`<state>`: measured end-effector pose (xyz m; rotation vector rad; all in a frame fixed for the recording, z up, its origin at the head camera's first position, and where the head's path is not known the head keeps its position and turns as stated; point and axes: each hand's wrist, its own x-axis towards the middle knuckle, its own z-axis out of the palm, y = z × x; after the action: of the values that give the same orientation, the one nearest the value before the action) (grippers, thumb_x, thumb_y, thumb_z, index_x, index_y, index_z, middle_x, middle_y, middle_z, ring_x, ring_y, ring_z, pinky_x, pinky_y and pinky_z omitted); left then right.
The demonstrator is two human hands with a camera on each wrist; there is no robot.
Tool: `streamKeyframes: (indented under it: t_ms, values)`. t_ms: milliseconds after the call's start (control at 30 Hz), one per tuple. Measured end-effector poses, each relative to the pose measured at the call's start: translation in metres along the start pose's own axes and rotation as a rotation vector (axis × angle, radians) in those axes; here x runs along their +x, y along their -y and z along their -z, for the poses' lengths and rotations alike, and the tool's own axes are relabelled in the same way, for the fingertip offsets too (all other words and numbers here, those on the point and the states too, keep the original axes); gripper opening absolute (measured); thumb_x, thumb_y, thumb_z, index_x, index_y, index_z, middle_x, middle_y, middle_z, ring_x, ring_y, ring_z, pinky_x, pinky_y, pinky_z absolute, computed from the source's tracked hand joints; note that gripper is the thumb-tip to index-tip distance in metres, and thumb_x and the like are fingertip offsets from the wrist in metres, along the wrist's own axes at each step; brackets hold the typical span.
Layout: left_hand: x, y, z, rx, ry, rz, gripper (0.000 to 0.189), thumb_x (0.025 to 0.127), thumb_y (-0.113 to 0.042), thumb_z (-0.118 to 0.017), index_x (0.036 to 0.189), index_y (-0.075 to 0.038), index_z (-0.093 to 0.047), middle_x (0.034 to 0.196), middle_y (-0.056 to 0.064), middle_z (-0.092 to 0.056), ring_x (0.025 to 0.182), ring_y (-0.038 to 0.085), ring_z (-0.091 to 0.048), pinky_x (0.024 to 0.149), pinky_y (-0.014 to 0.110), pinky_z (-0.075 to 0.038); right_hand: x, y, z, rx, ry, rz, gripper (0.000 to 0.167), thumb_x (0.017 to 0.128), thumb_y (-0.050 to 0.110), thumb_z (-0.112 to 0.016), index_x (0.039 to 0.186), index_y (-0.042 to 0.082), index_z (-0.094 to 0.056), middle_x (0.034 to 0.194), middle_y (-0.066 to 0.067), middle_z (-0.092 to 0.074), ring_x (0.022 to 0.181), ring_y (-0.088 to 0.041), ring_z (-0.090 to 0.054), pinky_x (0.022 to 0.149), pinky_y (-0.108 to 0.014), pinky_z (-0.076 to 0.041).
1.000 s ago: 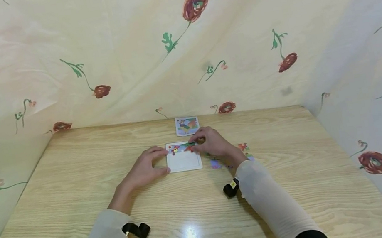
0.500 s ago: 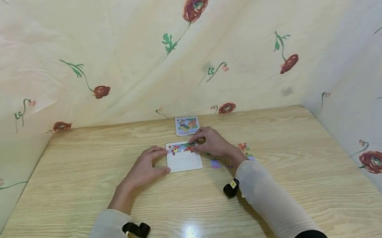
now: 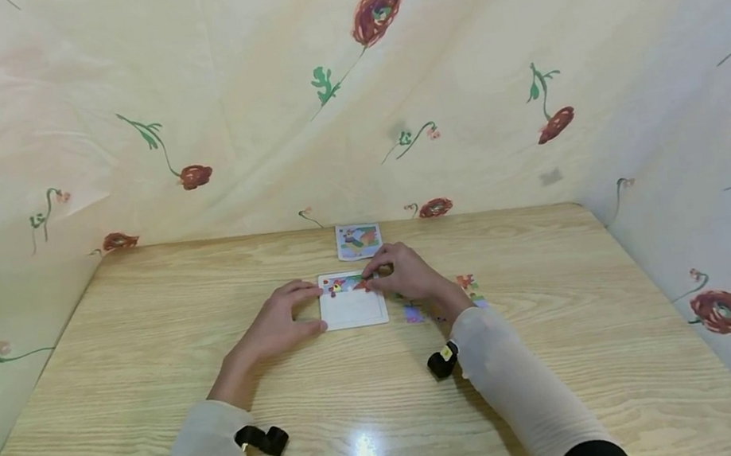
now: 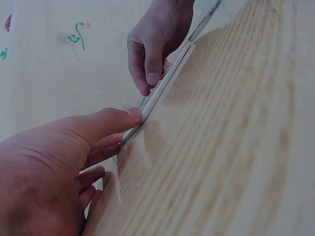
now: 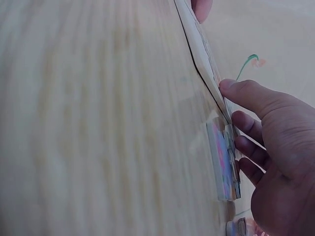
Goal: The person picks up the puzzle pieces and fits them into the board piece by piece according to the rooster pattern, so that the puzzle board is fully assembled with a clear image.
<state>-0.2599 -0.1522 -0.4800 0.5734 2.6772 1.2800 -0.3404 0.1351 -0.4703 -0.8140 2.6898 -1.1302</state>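
A white puzzle board [image 3: 353, 311] lies flat on the table, with colourful puzzle pieces [image 3: 337, 286] in a row along its far side. My left hand [image 3: 278, 325] is at the board's left edge, its thumb and fingers spread apart and touching the rim. In the left wrist view the thumb [image 4: 123, 118] rests on that edge. My right hand [image 3: 409, 273] is over the far right corner, with thumb and index finger pinching a puzzle piece [image 3: 361, 284] in the row. Its fingers partly hide this piece; the right thumb [image 5: 241, 93] is at the board edge in the right wrist view.
Behind the board lies a picture card [image 3: 358, 241]. Loose puzzle pieces [image 3: 413, 313] are scattered right of the board, some hidden under the right wrist, and another group [image 3: 467, 283] is beyond it. A flowered cloth [image 3: 274, 114] hangs around the wooden table [image 3: 363, 390].
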Motion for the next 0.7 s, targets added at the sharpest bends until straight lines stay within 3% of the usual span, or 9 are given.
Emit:
streamKeyframes:
  t_ms: [300,500,700]
  values:
    - [0.002,0.0,-0.001,-0.008,0.0,0.009,0.061,0.091,-0.024,-0.078,0.147,-0.012,-0.059,0.161,0.012,-0.044,0.156,0.038,-0.029,0.124,0.062,-0.029,-0.011,0.002,0.011,0.027,0.003,-0.044,0.02,0.095,0.022,-0.075,0.114,0.016,-0.078,0.115,-0.004,-0.066,0.106,-0.022,-0.056,0.094,-0.039,-0.05]
    - [0.002,-0.002,0.0,-0.008,0.007,0.023,0.06,0.091,-0.025,-0.078,0.147,-0.013,-0.058,0.163,0.012,-0.042,0.157,0.039,-0.027,0.124,0.063,-0.029,-0.026,-0.002,0.023,0.057,0.005,-0.101,0.02,0.095,0.024,-0.075,0.114,0.019,-0.077,0.119,-0.002,-0.065,0.113,-0.024,-0.057,0.101,-0.045,-0.05]
    - [0.002,-0.002,0.001,-0.014,0.012,0.03,0.06,0.091,-0.025,-0.078,0.147,-0.014,-0.059,0.163,0.013,-0.041,0.156,0.04,-0.027,0.123,0.063,-0.029,-0.043,-0.011,0.035,0.022,-0.021,-0.093,0.019,0.093,0.023,-0.078,0.111,0.018,-0.078,0.12,-0.003,-0.067,0.115,-0.025,-0.06,0.103,-0.047,-0.05]
